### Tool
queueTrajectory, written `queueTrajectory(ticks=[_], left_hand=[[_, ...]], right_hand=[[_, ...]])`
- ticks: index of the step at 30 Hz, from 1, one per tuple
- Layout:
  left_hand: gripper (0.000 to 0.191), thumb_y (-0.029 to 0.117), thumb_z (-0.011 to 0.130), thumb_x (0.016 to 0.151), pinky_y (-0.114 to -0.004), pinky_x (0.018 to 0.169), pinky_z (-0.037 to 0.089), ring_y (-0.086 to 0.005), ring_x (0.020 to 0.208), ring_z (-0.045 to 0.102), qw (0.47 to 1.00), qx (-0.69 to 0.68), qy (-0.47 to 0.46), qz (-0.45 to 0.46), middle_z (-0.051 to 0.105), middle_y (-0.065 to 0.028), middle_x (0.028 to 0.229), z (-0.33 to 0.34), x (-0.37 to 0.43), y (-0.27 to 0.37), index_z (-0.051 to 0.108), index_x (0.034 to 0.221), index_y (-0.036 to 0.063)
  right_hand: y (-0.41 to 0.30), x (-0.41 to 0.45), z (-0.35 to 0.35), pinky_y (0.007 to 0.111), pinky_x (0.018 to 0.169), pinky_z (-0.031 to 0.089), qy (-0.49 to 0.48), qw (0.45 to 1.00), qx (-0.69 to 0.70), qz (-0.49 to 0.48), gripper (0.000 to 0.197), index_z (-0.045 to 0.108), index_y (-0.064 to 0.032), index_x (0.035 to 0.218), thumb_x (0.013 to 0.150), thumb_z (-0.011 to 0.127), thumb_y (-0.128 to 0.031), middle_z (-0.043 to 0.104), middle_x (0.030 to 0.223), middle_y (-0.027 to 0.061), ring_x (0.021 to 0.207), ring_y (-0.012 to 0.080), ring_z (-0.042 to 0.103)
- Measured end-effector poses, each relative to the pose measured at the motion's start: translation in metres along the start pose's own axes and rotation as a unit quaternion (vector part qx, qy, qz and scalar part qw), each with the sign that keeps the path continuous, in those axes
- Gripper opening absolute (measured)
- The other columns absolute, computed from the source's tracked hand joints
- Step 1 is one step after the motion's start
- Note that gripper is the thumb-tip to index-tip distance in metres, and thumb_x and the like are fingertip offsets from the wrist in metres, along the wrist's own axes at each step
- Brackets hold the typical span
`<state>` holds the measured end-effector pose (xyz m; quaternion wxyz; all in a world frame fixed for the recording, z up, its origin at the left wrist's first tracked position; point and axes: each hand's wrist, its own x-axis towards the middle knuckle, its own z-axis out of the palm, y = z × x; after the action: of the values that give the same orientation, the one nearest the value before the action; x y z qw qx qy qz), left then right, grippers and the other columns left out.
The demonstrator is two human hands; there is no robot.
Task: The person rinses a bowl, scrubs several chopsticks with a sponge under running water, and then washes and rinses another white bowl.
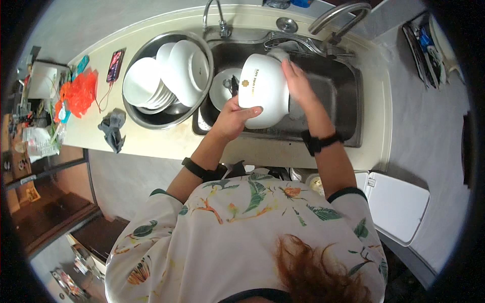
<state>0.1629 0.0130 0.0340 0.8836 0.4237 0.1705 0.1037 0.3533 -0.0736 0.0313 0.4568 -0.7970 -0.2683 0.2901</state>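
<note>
A large white bowl (pixel 261 89) with a gold emblem and lettering is tilted on its side above the sink. My left hand (pixel 233 119) grips it at the lower left, thumb across the outer wall. Against the bowl's right side, my right hand (pixel 297 81) lies with fingers extended. A grey cloth (pixel 278 54) shows at those fingertips, partly hidden by the bowl. Below, in the left part of the stainless steel sink (pixel 333 87), a white dish (pixel 219 94) holds metal cutlery and a dark-handled utensil (pixel 234 85), partly covered by the held bowl.
Left of the sink, a steel basin (pixel 168 123) holds several white bowls (pixel 187 72). A crumpled grey cloth (pixel 113 128), phone (pixel 114 65) and red plastic bag (pixel 80 94) lie farther left. A large faucet (pixel 341 15) and a thin tap (pixel 223 28) rise behind the sink.
</note>
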Motion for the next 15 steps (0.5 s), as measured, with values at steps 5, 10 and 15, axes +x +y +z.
queueTrajectory(ticks=[5, 10, 15], left_hand=[[0.029, -0.001, 0.061, 0.078, -0.027, 0.081, 0.045, -0.014, 0.089, 0.059, 0.999, -0.012, -0.014, -0.03, 0.062, -0.0052, 0.1, -0.012, 0.004, -0.003, 0.056, 0.107, 0.0027], [0.024, 0.002, 0.064, 0.078, -0.024, 0.078, 0.045, -0.0089, 0.087, 0.057, 0.991, 0.105, -0.061, -0.049, 0.063, -0.0029, 0.096, -0.004, -0.001, 0.004, 0.06, 0.102, 0.0021], [0.033, 0.0, 0.064, 0.077, -0.027, 0.083, 0.044, -0.0121, 0.091, 0.057, 0.983, 0.143, -0.103, -0.043, 0.063, -0.0055, 0.102, -0.002, -0.013, 0.017, 0.057, 0.109, 0.0001]], right_hand=[[-0.022, -0.065, 0.052, 0.055, 0.099, 0.024, 0.122, 0.918, -0.286, -0.246, 0.048, 0.047, 0.0014, 0.121, 0.088, 0.042, -0.034, 0.04, 0.131, 0.0165, 0.124, 0.0358, 0.035], [-0.055, -0.024, 0.037, 0.041, 0.096, 0.035, 0.039, 0.945, -0.251, -0.205, 0.041, 0.054, -0.0108, 0.117, 0.089, 0.042, -0.037, 0.051, 0.121, 0.0127, 0.112, 0.0332, 0.047], [-0.021, 0.022, -0.015, 0.031, 0.088, 0.04, -0.145, 0.977, 0.09, 0.13, 0.051, 0.056, -0.0022, 0.113, 0.09, 0.042, -0.045, 0.059, 0.11, 0.0131, 0.099, 0.0202, 0.054]])
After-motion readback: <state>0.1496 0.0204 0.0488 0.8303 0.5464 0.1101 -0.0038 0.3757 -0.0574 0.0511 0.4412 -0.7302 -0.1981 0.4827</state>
